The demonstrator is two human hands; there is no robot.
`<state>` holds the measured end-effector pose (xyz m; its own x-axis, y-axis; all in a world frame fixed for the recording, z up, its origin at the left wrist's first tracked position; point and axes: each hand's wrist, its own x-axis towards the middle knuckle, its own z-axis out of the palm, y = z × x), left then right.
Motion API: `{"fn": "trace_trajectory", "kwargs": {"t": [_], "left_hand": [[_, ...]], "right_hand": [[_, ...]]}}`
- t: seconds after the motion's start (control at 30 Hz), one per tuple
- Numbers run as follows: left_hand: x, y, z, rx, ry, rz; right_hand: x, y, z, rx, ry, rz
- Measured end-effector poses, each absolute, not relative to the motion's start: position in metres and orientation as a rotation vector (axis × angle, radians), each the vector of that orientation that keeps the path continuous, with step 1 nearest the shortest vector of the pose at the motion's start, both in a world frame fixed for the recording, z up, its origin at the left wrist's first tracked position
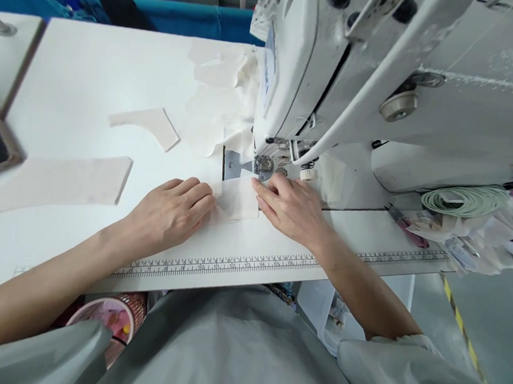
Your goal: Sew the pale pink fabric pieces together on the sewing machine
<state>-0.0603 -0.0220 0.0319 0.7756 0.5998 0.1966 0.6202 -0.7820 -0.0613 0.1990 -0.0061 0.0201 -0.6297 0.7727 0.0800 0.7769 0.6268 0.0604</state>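
Observation:
A pale, thin fabric piece (239, 198) lies flat on the machine bed, its far edge close to the needle area of the sewing machine (287, 82). My left hand (172, 212) rests on the piece's left end with fingers curled over it; the fingertips are partly hidden. At the right end, my right hand (291, 209) holds the edge between thumb and index finger, just in front of the presser foot (265, 164). A metal throat plate (232, 164) shows beyond the fabric.
Left on the table lie a long pale cut piece (66, 180) and a curved one (149, 123). Crumpled pale fabric (221, 109) sits behind the needle area. A printed ruler (233, 266) follows the front edge. Snips (407, 226) and a coiled green cord (464, 199) are at right.

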Motion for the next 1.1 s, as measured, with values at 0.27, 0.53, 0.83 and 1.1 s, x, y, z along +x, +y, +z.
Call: {"fn": "trace_trajectory", "kwargs": {"t": [0.27,0.53,0.83,1.1], "left_hand": [[-0.0610,-0.0203,0.0301,-2.801,-1.025,-0.276],[-0.0601,-0.0213,0.0305,-2.768,-0.988,-0.249],[-0.0582,-0.0220,0.0303,-2.810,-1.029,-0.265],[-0.0607,-0.0209,0.0326,-2.835,-0.996,-0.293]], "right_hand": [[0.1998,-0.0054,0.0181,-1.327,-2.786,-0.136],[0.1998,-0.0059,0.0180,-1.323,-2.777,-0.134],[0.1994,-0.0058,0.0194,-1.343,-2.775,-0.106],[0.1998,-0.0060,0.0207,-1.342,-2.785,-0.112]]}}
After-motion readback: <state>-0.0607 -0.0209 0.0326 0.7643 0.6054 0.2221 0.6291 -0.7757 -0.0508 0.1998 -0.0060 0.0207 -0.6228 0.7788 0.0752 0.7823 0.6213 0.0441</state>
